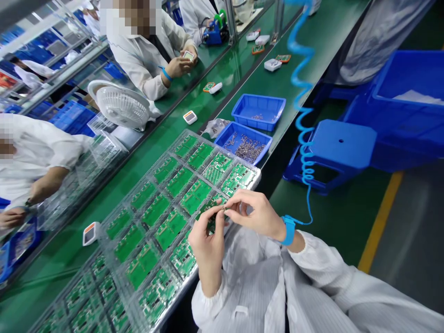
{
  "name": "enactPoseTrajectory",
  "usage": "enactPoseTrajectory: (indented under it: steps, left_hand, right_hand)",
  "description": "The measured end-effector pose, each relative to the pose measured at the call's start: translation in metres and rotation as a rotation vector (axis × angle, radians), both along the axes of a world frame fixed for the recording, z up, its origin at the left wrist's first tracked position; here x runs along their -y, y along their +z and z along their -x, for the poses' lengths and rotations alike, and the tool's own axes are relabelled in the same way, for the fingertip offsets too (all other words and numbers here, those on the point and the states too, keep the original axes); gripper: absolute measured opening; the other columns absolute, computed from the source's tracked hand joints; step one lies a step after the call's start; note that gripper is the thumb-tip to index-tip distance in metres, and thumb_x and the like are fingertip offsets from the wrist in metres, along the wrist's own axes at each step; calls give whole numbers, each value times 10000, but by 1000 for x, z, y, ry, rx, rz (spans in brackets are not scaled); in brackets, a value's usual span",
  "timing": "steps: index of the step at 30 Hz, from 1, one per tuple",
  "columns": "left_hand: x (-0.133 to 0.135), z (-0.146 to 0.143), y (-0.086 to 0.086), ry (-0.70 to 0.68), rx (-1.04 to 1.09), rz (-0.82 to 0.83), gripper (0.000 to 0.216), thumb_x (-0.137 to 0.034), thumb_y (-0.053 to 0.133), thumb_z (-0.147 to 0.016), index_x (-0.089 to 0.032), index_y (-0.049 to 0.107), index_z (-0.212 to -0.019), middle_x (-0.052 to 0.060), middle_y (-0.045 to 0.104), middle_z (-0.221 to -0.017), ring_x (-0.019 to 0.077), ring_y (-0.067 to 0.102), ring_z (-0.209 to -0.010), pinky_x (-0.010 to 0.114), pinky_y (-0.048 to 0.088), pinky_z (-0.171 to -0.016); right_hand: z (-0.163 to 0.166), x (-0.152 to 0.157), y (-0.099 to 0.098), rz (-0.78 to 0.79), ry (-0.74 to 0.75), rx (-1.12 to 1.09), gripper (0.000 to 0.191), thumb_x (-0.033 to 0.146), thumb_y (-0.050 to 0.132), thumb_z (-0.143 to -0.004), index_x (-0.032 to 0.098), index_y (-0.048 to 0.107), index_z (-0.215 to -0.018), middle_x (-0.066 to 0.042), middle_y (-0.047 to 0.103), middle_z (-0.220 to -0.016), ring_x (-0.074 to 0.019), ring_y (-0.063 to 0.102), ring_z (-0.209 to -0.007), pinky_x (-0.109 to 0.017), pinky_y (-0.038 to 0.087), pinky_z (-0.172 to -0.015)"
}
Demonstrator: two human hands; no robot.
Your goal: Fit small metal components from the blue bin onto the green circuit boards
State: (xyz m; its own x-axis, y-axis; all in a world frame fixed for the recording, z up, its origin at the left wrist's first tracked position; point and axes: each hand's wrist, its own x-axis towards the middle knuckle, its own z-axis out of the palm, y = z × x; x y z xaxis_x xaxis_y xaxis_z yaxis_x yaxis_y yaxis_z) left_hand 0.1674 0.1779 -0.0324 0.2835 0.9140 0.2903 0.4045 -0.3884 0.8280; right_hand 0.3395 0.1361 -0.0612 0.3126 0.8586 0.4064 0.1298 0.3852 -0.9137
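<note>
Held above the near edge of a clear tray [258, 172] is a green circuit board [210, 208], gripped by my left hand [210, 236] between thumb and fingers. My right hand [253, 210] meets it at the board's edge, its thumb and fingertips pinched together. A tiny metal part seems to lie at the fingertips, too small and covered to name. Rows of green circuit boards [194, 196] fill the tray's compartments beneath. A blue wrist strap [288, 230] circles my right wrist.
Beyond the tray stand a blue bin [249, 147] of small metal parts and another blue bin [258, 111]. A coiled blue cord [305, 157] hangs at right near a blue stool [342, 143]. White-and-orange devices [190, 117] lie on the green belt. Co-workers sit opposite, near a white fan [121, 106].
</note>
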Motion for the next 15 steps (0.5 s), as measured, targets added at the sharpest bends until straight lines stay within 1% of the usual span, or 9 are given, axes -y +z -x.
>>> enactPoseTrajectory:
  steps: [3,6,8,10,11,12,13,14,15]
  left_hand:
    - [-1,0,0,-1,2,6,166,-414,818,-1086,-260,880,-1087,45,923,-1162,149,795,-686,280,630,-701]
    - [-2,1,0,-17,-23,-14,144,-384,805,-1095,-262,879,-1082,42,925,-1151,164,820,-725,295,640,-724]
    - [-3,2,0,-48,-49,-49,118,-355,798,-1100,-269,877,-1086,37,924,-1134,190,860,-828,306,657,-782]
    - [-2,2,0,-91,-58,-72,108,-330,771,-1120,-276,865,-1117,36,917,-1144,219,887,-1000,320,675,-884]
    - [-2,1,-1,-108,-49,-80,115,-324,750,-1134,-278,853,-1157,42,909,-1171,229,882,-1084,328,679,-932]
    - [0,1,-2,-113,-38,-87,141,-322,728,-1149,-279,835,-1230,54,895,-1226,230,871,-1125,330,682,-948]
    - [1,1,-3,-102,-28,-94,206,-328,715,-1158,-279,802,-1338,72,870,-1312,214,859,-1087,317,683,-912]
    - [3,0,-5,-77,-21,-97,312,-342,716,-1161,-281,745,-1466,95,830,-1413,179,833,-973,292,674,-826]
    - [5,0,-7,-45,-18,-95,442,-366,735,-1154,-285,668,-1583,120,777,-1507,128,764,-814,261,637,-705]
  right_hand:
    - [-1,1,0,40,18,-23,78,280,864,-1029,214,823,-1024,-13,742,-921,-121,711,-731,-223,576,-596]
    - [-6,2,4,85,78,-30,139,346,876,-1036,218,822,-1037,-20,740,-944,-131,713,-752,-236,586,-613]
    - [-11,3,8,121,120,-26,196,398,879,-1041,216,817,-1006,-20,739,-932,-130,698,-745,-246,584,-628]
    - [-14,3,11,159,147,-52,257,449,882,-1041,214,810,-968,-20,738,-910,-133,683,-740,-254,572,-631]
    - [-15,2,12,178,153,-80,284,476,887,-1037,214,809,-959,-23,744,-909,-138,683,-748,-259,568,-631]
    - [-15,1,12,194,153,-118,308,502,896,-1029,215,811,-958,-29,756,-919,-145,690,-759,-264,568,-632]
    - [-14,0,12,209,148,-161,326,524,906,-1019,216,812,-962,-35,771,-938,-152,701,-774,-269,575,-639]
    - [-13,-1,11,220,136,-201,338,538,915,-1010,218,813,-965,-43,788,-963,-160,719,-798,-274,587,-653]
    - [-12,-3,10,225,120,-232,343,543,922,-1004,220,814,-965,-49,802,-989,-169,737,-828,-280,602,-674]
